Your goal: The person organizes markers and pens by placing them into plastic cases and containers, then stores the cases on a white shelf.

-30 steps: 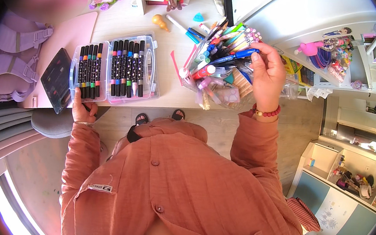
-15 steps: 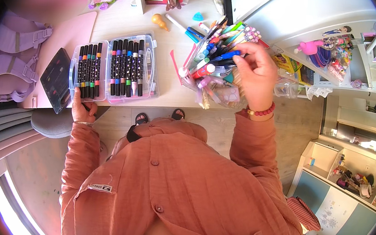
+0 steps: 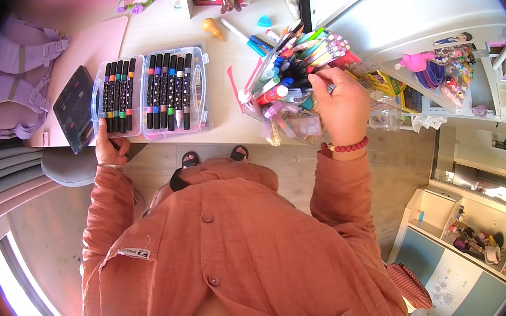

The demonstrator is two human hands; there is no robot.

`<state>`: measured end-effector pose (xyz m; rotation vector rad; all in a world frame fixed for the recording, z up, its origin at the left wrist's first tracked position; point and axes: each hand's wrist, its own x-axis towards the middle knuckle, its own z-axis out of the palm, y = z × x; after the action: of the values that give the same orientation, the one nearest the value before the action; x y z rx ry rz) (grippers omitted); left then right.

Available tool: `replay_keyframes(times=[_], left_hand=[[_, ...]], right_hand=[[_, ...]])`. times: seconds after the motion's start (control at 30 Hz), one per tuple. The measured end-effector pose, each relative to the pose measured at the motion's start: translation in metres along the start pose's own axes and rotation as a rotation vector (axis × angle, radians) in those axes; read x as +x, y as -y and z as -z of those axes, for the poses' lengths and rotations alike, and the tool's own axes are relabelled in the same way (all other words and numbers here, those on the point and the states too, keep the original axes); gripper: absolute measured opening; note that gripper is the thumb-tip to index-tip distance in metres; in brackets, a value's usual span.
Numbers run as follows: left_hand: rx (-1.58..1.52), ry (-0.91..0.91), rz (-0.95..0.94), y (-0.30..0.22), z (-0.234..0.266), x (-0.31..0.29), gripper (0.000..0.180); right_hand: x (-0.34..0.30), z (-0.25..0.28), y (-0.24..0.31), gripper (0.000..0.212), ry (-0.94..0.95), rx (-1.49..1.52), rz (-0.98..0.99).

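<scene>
An open clear plastic marker case (image 3: 206,92) stands on the desk, with black dotted markers (image 3: 169,92) upright in rows in both halves. My left hand (image 3: 110,149) is at its near left corner, index finger against the edge, the other fingers curled round a small dark thing I cannot make out. To the right, a crowded holder of pens, pencils and markers (image 3: 286,70) leans at the desk's edge. Over its right side is my right hand (image 3: 341,99), thumb and fingers brought together among the pens. What lies between the fingertips is hidden. A red marker (image 3: 273,95) sticks out nearby.
A black tray-like piece (image 3: 76,109) lies left of the case, near a lilac backpack (image 3: 17,74). Behind are a yellow gourd-shaped thing (image 3: 213,28), a blue shell-shaped piece (image 3: 264,21) and loose pens (image 3: 235,30). White shelving (image 3: 479,88) stands at right.
My right hand has drawn slightly down and closed in; the blue pen seen at its fingertips no longer shows there. My left hand and the case have hardly moved.
</scene>
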<state>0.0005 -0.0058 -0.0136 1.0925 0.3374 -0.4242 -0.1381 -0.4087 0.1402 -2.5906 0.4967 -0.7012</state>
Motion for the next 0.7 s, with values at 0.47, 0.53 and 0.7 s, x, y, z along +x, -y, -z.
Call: replay_keyframes(times=[0.47, 0.53, 0.7], left_hand=[[-0.002, -0.002, 0.01, 0.001, 0.002, 0.001, 0.037], [0.004, 0.003, 0.011, 0.001, 0.003, 0.002, 0.037], [0.014, -0.003, 0.017, 0.001, 0.005, 0.003, 0.038]], right_hand=[[-0.002, 0.005, 0.004, 0.013, 0.166, 0.217, 0.024], [-0.002, 0.001, 0.002, 0.016, 0.171, 0.173, 0.037], [-0.002, -0.002, -0.002, 0.016, 0.049, 0.271, -0.002]])
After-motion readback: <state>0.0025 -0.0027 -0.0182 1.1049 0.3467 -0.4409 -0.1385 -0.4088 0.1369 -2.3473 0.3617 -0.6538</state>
